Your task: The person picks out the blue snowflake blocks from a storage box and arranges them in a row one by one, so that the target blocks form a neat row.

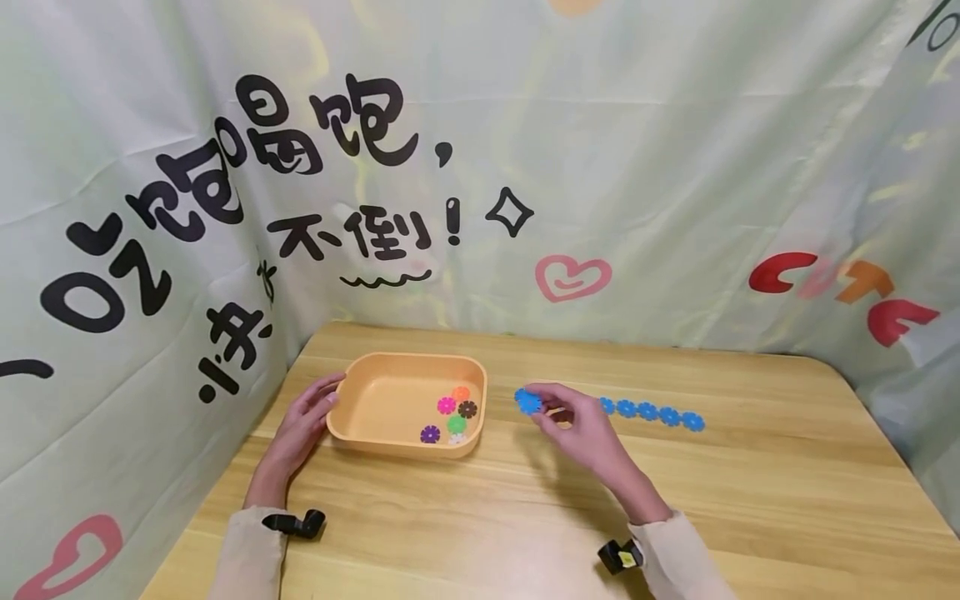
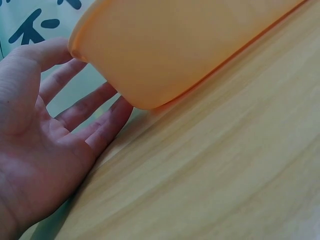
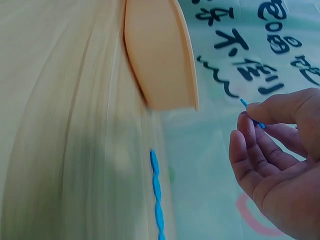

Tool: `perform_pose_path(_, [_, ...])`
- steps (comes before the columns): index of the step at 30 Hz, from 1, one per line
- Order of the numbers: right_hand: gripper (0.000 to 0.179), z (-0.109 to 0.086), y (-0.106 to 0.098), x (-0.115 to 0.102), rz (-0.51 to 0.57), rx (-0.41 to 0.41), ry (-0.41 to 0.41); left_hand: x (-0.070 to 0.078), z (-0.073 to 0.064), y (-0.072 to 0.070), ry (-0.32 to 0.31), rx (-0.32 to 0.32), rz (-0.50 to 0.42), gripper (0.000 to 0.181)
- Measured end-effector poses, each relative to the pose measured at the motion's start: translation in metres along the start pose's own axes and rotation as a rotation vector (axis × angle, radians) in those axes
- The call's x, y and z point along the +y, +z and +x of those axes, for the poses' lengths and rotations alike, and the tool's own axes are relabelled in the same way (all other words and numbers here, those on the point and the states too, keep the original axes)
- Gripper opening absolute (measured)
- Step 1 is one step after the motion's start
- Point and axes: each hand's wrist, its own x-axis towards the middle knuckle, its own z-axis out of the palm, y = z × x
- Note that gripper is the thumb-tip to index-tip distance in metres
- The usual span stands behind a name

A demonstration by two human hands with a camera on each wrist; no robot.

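Observation:
My left hand (image 1: pixel 302 425) lies along the left end of an orange plastic basin (image 1: pixel 405 451). In the left wrist view its thumb touches the rim, and the other fingers, nearly straight, rest against the outer wall. Between thumb and fingertips my right hand (image 1: pixel 581 425) pinches a blue snowflake disc (image 1: pixel 528 402), held above the table to the right of the basin. The right wrist view shows this disc edge-on, partly hidden by the thumb. Behind and right of that hand, a row of linked blue snowflake discs (image 1: pixel 648 411) extends along the table; its left end is partly covered.
Inside the basin's right end lie several loose snowflake discs: orange (image 1: pixel 461 393), pink (image 1: pixel 446 406), brown (image 1: pixel 467 409), green (image 1: pixel 457 425), purple (image 1: pixel 430 434) and white (image 1: pixel 457 438). A printed curtain (image 1: pixel 660 183) hangs behind the wooden table (image 1: pixel 480 533) and along its sides.

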Motion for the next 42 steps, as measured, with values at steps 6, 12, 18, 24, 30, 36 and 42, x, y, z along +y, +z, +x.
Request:
perform_pose_path(6, [0.037, -0.013, -0.032, 0.008, -0.046, 0.046, 0.03, 0.002, 0.002, 0.0, 0.014, 0.002, -0.005, 0.049])
perform_pose_path(12, [0.035, -0.027, -0.064, 0.015, -0.107, 0.112, 0.047, 0.001, 0.001, 0.0, 0.018, -0.004, -0.017, 0.049])
perform_pose_path(18, [0.036, -0.039, -0.096, 0.027, -0.195, 0.175, 0.071, 0.0, 0.001, 0.0, 0.028, -0.012, -0.017, 0.05])
perform_pose_path(24, [0.035, -0.048, -0.123, 0.042, -0.252, 0.214, 0.108, 0.0, 0.0, 0.001, 0.019, -0.002, -0.016, 0.05])
perform_pose_path(30, [0.035, -0.055, -0.142, 0.055, -0.29, 0.246, 0.165, -0.002, -0.001, -0.001, 0.021, -0.005, -0.022, 0.049])
perform_pose_path(36, [0.035, -0.063, -0.157, 0.075, -0.334, 0.253, 0.197, -0.002, -0.001, -0.001, 0.018, -0.006, -0.022, 0.05])
perform_pose_path(42, [0.036, -0.074, -0.171, 0.089, -0.341, 0.271, 0.244, -0.002, 0.001, -0.001, 0.02, -0.01, -0.017, 0.05])
